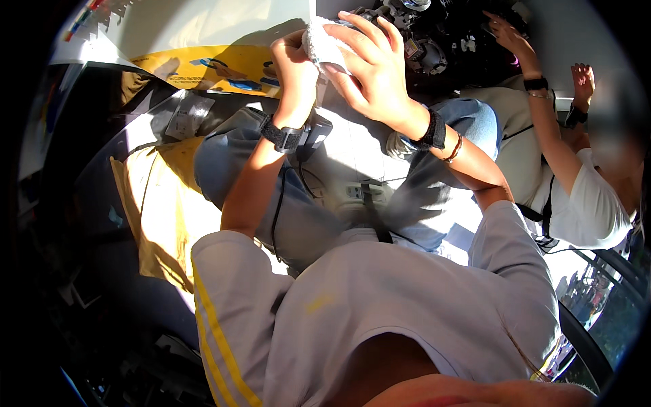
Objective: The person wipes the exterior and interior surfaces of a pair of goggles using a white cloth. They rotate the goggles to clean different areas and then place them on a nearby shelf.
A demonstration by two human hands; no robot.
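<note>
Both hands raised in front of the body, meeting at a white cloth [324,46] near the top centre of the view. Left hand [293,62]: fist-like, fingers curled, clenched on the cloth's left edge; wrist straight, forearm rising steeply from the lower left, elbow bent near the shirt sleeve. Black wristband [283,137] on that wrist, with a thin dark cable hanging from it down along the forearm. Right hand [369,64]: fingers spread and laid over the cloth from the right, palm turned toward the left hand, thumb low; it grasps the cloth against the other hand. Right forearm comes in diagonally from the lower right, elbow bent, black wrist strap [431,130] and a thin bracelet [454,148] just behind it.

The cloth is bunched between the two hands, held in the air, in bright sun.

Below the hands: knees in blue jeans [224,163], light shirt with yellow stripes [210,325] on the left sleeve. A yellow bag [159,203] lies left of the legs. Beyond the hands, a dark cluster of machine parts [434,41], detail hard to read.

To the right, another person in a white shirt [597,203]; their hand [508,34] reaches up toward the dark parts, their second hand [583,76] raised near it.
</note>
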